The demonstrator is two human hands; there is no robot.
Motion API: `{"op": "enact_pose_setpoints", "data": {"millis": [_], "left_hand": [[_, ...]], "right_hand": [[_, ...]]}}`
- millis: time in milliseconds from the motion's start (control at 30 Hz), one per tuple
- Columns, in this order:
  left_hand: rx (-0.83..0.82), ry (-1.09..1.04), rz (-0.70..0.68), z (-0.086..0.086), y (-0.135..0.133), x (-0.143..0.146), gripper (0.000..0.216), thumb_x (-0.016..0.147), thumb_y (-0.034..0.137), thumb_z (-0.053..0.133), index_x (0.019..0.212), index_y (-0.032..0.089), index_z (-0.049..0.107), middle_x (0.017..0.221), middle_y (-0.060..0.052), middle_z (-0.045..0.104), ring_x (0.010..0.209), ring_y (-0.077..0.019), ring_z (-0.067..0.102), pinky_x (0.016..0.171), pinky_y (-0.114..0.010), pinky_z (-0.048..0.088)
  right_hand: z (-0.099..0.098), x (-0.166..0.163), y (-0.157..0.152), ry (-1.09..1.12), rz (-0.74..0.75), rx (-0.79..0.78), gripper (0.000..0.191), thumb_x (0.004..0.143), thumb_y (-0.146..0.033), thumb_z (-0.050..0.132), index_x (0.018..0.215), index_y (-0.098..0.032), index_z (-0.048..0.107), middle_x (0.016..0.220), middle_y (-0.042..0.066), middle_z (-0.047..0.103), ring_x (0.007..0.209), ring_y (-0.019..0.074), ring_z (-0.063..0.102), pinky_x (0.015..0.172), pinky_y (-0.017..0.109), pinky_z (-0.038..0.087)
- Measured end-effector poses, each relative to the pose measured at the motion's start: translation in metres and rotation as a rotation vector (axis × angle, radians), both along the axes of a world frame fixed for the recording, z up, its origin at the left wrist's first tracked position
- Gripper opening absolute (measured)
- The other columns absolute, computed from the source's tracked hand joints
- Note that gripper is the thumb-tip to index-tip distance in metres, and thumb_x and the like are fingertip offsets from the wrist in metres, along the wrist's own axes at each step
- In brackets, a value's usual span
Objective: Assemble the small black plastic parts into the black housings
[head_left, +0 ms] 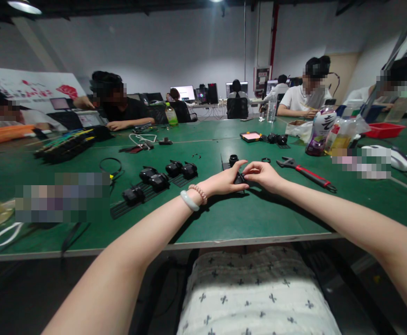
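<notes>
Both my hands rest on the green table (224, 218), meeting over a small black part (239, 177) that lies on a black ribbed strip. My left hand (224, 180), with a bead bracelet and a pale bangle at the wrist, pinches the part from the left. My right hand (262, 174) has its fingers closed on the same part from the right. A black cylindrical piece (233, 159) stands just behind my hands, and a small black ring (266, 160) lies beside it.
Several black clamp-like units (161, 179) sit on ribbed strips to the left. A red-handled adjustable wrench (306, 173) lies to the right, with bottles (318, 130) and a red tray (385, 130) beyond. Other people sit around the far table edges.
</notes>
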State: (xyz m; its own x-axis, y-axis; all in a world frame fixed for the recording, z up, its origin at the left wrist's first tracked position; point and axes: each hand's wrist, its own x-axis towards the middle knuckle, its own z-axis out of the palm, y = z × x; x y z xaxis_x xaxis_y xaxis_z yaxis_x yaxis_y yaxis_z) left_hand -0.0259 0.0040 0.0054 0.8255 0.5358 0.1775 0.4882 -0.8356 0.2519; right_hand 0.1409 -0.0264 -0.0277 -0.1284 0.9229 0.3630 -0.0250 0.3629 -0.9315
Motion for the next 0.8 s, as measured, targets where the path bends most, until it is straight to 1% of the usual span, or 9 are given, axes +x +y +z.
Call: {"op": "enact_pose_setpoints", "data": {"millis": [133, 300, 367, 467, 533, 600, 800], "left_hand": [[0.000, 0.000, -0.004, 0.000, 0.000, 0.001, 0.074, 0.073, 0.049, 0.048, 0.129, 0.016, 0.012, 0.104, -0.011, 0.053, 0.090, -0.0208, 0.056, 0.076, -0.030, 0.042], [0.003, -0.011, -0.009, 0.000, 0.000, 0.001, 0.073, 0.073, 0.048, 0.048, 0.129, 0.016, 0.013, 0.104, -0.011, 0.053, 0.090, -0.0203, 0.055, 0.076, -0.029, 0.041], [-0.003, -0.013, -0.009, 0.001, -0.001, 0.001, 0.073, 0.073, 0.048, 0.048, 0.129, 0.016, 0.014, 0.102, -0.011, 0.054, 0.088, -0.0198, 0.056, 0.076, -0.029, 0.041], [-0.011, -0.018, -0.011, 0.002, -0.002, 0.001, 0.073, 0.073, 0.049, 0.047, 0.129, 0.016, 0.014, 0.102, -0.010, 0.054, 0.087, -0.0193, 0.056, 0.075, -0.029, 0.041], [-0.013, -0.019, -0.008, 0.003, -0.002, 0.001, 0.072, 0.073, 0.049, 0.048, 0.129, 0.016, 0.015, 0.102, -0.010, 0.054, 0.087, -0.0193, 0.056, 0.075, -0.029, 0.041], [-0.015, -0.018, -0.006, 0.003, -0.003, 0.001, 0.072, 0.073, 0.048, 0.048, 0.128, 0.017, 0.015, 0.103, -0.010, 0.054, 0.087, -0.0195, 0.056, 0.075, -0.029, 0.041], [-0.012, -0.006, -0.015, 0.003, -0.004, 0.001, 0.070, 0.074, 0.044, 0.049, 0.128, 0.016, 0.015, 0.107, -0.010, 0.052, 0.091, -0.0200, 0.055, 0.078, -0.029, 0.041]], "right_hand": [[0.000, 0.001, 0.001, -0.005, -0.005, -0.018, 0.017, 0.054, -0.015, 0.064, 0.068, -0.014, 0.055, 0.070, 0.000, 0.059, 0.067, 0.0114, 0.056, 0.069, 0.027, 0.043], [-0.004, 0.003, 0.005, -0.013, 0.011, -0.097, 0.024, 0.054, -0.019, 0.066, 0.074, -0.014, 0.055, 0.075, 0.002, 0.060, 0.068, 0.0117, 0.056, 0.068, 0.027, 0.045], [-0.006, 0.005, 0.007, -0.018, 0.036, -0.116, 0.024, 0.056, -0.020, 0.066, 0.076, -0.014, 0.055, 0.078, 0.003, 0.060, 0.070, 0.0117, 0.056, 0.068, 0.027, 0.045], [-0.010, 0.008, 0.011, -0.020, 0.114, -0.140, 0.023, 0.059, -0.023, 0.065, 0.079, -0.015, 0.057, 0.081, 0.003, 0.060, 0.071, 0.0115, 0.056, 0.069, 0.027, 0.046], [-0.011, 0.010, 0.012, -0.025, 0.143, -0.140, 0.023, 0.059, -0.023, 0.065, 0.080, -0.015, 0.058, 0.081, 0.003, 0.060, 0.072, 0.0117, 0.056, 0.070, 0.028, 0.046], [-0.011, 0.011, 0.013, -0.038, 0.142, -0.127, 0.024, 0.059, -0.022, 0.065, 0.081, -0.014, 0.058, 0.080, 0.003, 0.060, 0.072, 0.0122, 0.056, 0.070, 0.028, 0.046], [-0.006, 0.009, 0.007, -0.010, 0.131, -0.112, 0.030, 0.053, -0.015, 0.066, 0.081, -0.014, 0.058, 0.079, 0.002, 0.060, 0.071, 0.0117, 0.056, 0.069, 0.027, 0.044]]}}
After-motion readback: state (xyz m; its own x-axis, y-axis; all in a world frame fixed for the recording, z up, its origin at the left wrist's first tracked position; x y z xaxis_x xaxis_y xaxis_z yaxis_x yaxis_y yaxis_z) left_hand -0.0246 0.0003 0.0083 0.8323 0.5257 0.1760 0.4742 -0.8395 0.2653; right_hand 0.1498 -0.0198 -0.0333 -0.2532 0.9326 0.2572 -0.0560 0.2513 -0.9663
